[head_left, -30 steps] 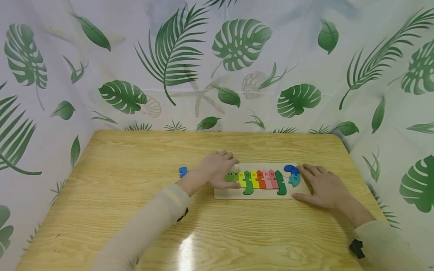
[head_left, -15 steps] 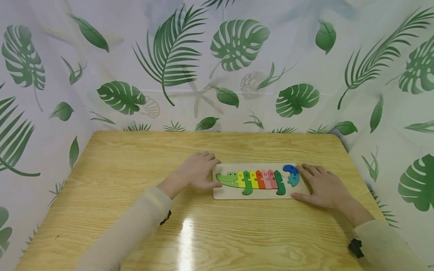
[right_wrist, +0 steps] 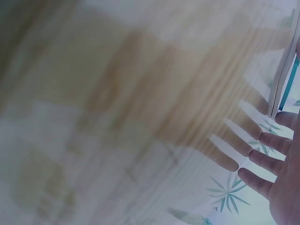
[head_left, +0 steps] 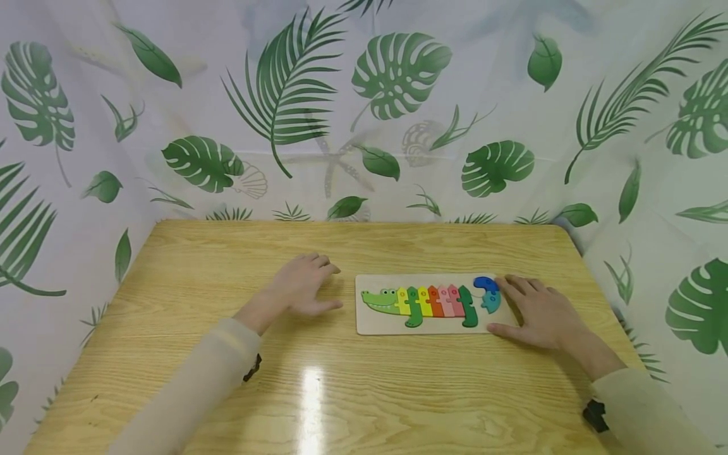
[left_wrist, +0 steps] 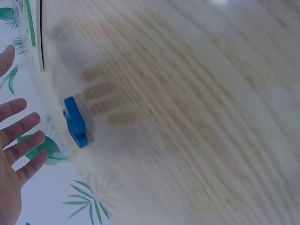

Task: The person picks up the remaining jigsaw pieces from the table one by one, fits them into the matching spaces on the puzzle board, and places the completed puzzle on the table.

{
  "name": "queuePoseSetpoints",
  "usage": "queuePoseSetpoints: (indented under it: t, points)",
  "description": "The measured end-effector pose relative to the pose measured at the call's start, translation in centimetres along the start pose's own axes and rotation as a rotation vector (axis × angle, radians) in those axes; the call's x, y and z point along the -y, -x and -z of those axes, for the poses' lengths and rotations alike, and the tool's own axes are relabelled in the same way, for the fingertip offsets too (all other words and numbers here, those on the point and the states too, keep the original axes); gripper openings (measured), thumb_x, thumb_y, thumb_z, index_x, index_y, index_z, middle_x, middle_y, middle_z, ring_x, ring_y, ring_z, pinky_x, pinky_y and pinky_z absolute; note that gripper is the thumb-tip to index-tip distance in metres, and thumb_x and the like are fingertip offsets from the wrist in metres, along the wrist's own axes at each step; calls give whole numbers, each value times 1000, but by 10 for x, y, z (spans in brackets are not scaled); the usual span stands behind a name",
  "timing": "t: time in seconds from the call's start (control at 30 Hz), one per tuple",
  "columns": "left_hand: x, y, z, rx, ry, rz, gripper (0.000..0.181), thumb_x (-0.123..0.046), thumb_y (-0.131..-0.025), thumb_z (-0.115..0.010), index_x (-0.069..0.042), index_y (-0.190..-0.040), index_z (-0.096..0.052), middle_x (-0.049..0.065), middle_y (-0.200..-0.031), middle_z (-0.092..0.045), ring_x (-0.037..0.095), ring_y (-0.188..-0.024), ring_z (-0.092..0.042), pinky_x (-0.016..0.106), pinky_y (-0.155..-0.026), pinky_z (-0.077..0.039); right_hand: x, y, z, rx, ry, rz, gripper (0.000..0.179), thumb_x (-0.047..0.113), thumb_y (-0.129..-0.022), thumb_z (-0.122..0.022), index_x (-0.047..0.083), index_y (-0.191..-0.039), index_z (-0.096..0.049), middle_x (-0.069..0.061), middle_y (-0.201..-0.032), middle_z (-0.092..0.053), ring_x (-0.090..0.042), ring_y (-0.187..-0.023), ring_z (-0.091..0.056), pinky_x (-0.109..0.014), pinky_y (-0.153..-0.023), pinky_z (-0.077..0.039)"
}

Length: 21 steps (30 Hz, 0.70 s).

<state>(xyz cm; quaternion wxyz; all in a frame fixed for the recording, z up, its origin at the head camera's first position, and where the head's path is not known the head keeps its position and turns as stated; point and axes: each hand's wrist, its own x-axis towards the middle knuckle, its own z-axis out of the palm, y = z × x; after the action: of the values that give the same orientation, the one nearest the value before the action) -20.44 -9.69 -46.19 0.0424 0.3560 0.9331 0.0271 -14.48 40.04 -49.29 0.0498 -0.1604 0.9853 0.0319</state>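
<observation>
A pale wooden puzzle board (head_left: 378, 327) lies flat on the table, bearing a crocodile of coloured pieces. Its green head piece (head_left: 380, 302) points left; blue tail pieces (head_left: 490, 292) sit at the right, with bare board between them and the dark green leg piece (head_left: 469, 309). My right hand (head_left: 543, 316) rests at the board's right edge, thumb and fingertips touching it, fingers extended. Left of the board, apart from it, my left hand (head_left: 301, 287) is spread and holds nothing. A loose blue puzzle piece (left_wrist: 75, 123) shows beyond its fingers in the left wrist view, hidden in the head view.
The wood-grain table (head_left: 364, 392) runs back to a white leaf-print curtain (head_left: 318, 95), which also hangs along both sides. Dark straps show at both wrists. Light glares off the table at the front.
My left hand has moved left from over the crocodile's head, off the board, uncovering the head piece. It now hides the loose blue piece in the head view. The right hand has stayed put.
</observation>
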Motion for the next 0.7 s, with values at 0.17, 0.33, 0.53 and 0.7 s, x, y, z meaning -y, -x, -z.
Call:
queuePoseSetpoints:
  t: [0.17,0.33,0.53,0.7]
  points:
    - [13,11,-1,-34,4,7,68,-62,-96,-64,-11,-140,-64,15,-137,-67,34,-128,-62,53,-114,-49,-1,-1,-1,-2,0,-1,113,89,-86,-52,9,-165,-35,-25,-163,-43,-51,-145,-44,-74,-111,-42]
    - [22,20,-6,-15,16,41,65,-60,-96,-66,-12,-139,-65,13,-131,-67,33,-123,-62,51,-111,-52,-1,0,0,-3,6,-2,113,89,-87,-52,9,-165,-35,-24,-163,-43,-51,-145,-44,-74,-111,-42]
    - [26,27,-10,-12,9,56,61,-56,-96,-68,-12,-139,-66,14,-129,-67,33,-121,-63,52,-106,-54,-1,0,-1,-8,4,-1,112,88,-87,-53,9,-164,-36,-24,-163,-43,-51,-145,-44,-74,-110,-43]
    - [26,32,-12,-17,19,60,52,-53,-96,-70,-15,-131,-68,12,-125,-67,32,-117,-64,51,-100,-56,0,0,-1,-8,-4,-1,113,89,-87,-52,9,-164,-36,-24,-163,-42,-51,-145,-44,-75,-110,-42]
